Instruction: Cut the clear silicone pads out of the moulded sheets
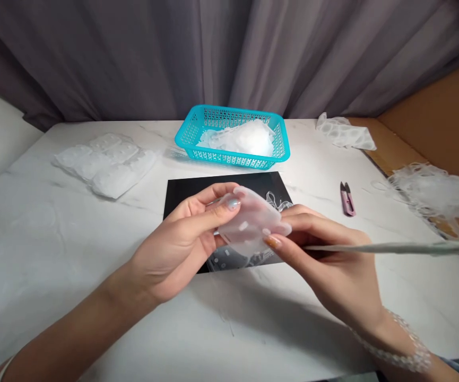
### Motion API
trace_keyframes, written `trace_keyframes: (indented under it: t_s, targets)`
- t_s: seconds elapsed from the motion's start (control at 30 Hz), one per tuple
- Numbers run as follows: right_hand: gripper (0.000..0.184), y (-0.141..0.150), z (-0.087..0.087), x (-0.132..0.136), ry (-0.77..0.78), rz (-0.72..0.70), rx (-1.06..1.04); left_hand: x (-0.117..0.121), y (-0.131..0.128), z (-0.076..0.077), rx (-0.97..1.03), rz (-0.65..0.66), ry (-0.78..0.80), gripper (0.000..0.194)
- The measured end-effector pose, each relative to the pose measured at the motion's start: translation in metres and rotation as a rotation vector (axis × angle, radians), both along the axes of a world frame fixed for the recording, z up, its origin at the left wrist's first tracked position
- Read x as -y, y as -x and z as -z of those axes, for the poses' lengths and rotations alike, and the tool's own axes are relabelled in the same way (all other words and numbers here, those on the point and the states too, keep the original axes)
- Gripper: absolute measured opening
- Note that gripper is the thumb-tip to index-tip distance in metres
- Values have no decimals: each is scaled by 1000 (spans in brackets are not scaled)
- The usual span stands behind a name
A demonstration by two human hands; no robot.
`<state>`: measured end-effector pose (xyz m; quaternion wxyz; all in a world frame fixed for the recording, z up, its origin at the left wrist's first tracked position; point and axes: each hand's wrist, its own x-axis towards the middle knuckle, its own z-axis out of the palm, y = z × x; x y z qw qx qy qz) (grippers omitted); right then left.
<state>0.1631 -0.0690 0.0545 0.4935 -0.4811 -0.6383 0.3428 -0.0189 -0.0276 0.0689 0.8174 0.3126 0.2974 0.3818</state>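
Observation:
A translucent, frosted, flexible sheet piece (249,220), rubbery in look, with a rounded outline and a small slot, is held up between both hands. My left hand (187,233) pinches its left side, thumb on top and fingers beneath. My right hand (325,260) has its thumb and fingers closed on the lower right edge. A long, thin pale strip (396,248) runs from my right palm out to the right; its kind is unclear. Below lies a black mat (181,193), bearing a clear piece (229,259) partly hidden by the hands, and clear curly trimmings (279,202).
Behind the mat stands a turquoise basket (229,159) with whitish pieces inside. Bagged white pieces (107,162) lie left. Pink-handled thread snips (347,200) lie right, near a heap of clear strips (440,191) and a perforated translucent sheet (344,132). A grey curtain (133,58) hangs behind.

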Motion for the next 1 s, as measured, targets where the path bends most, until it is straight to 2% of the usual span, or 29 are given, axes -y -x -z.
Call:
trace_keyframes:
  t_s: [0.17,0.4,0.57,0.67,0.77,1.0]
  targets:
    - [11,-2,2,2,-146,99,52,-1,-1,2,10,8,45,4]
    - [19,-4,1,8,-162,114,78,-2,0,4,52,29,72,7]
    - [12,-8,9,-1,-1,66,-137,-3,0,4,42,12,99,6]
    - [19,-11,12,-5,132,56,-257,-4,2,3,-5,-36,114,10]
    - [22,-12,12,-6,198,32,-355,-5,2,2,-45,-65,118,12]
    - [23,-11,11,-13,335,-75,-419,-5,1,3,-52,-116,141,13]
